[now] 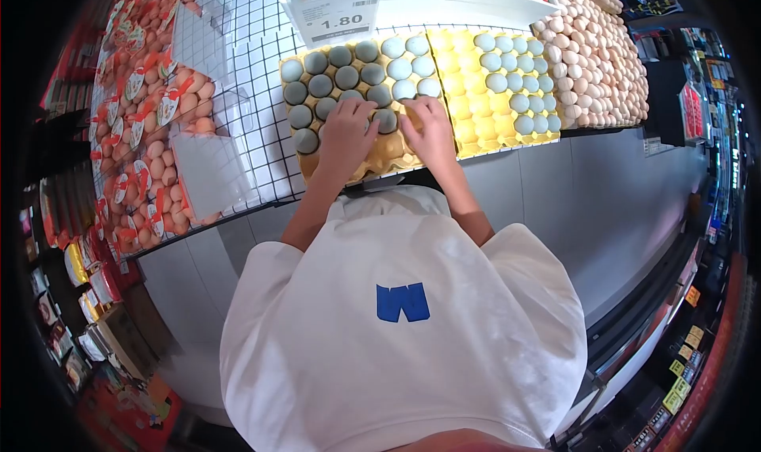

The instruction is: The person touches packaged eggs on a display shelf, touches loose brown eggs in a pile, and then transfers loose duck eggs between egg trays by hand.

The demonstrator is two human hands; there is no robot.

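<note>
A yellow egg tray [392, 152] lies in front of me, with rows of bluish-green eggs [346, 77] in its cups. My left hand [347, 139] reaches over the tray's middle, its fingers bent and apart above the eggs. What lies under its palm is hidden. My right hand [430, 131] is over the tray's right side, thumb and fingers apart, with fingertips close to the pale eggs [400, 69]. One egg [386, 120] sits between the two hands, near both thumbs. Several cups along the near edge hold no egg.
A second yellow tray [464, 95], partly filled with pale eggs, adjoins on the right. Beyond it are heaped brown eggs [590, 71]. Packaged brown eggs [151, 158] lie left of a wire-grid shelf [261, 119]. A price sign [337, 14] stands behind the tray.
</note>
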